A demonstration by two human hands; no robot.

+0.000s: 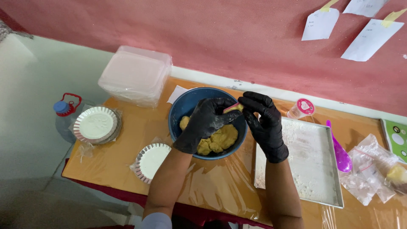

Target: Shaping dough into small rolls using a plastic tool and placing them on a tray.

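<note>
A small piece of yellow dough [234, 108] sits pinched between the fingertips of both hands, held just above the rim of the blue bowl [180, 110] at about its 1 o'clock edge. The left hand [207, 123], in a black glove, curls over the bowl and grips the piece from the left; the right hand [265, 123], gloved the same, closes its fingertips on it from the right. Below them, in the bowl, lies the larger mass of yellow dough [220, 140].

At 3 o'clock from the bowl, just beside it, lies a floured metal baking tray [316, 169]. A small clear cup with a pink lid [302, 108] stands at the tray's 12 o'clock, and a purple plastic spoon [340, 153] lies at its right edge. Clear plastic bags [366, 171] lie further right. At 9 o'clock from the bowl are two stacks of foil pie tins [96, 124], and a stack of clear plastic containers [136, 75] sits at 10 o'clock.
</note>
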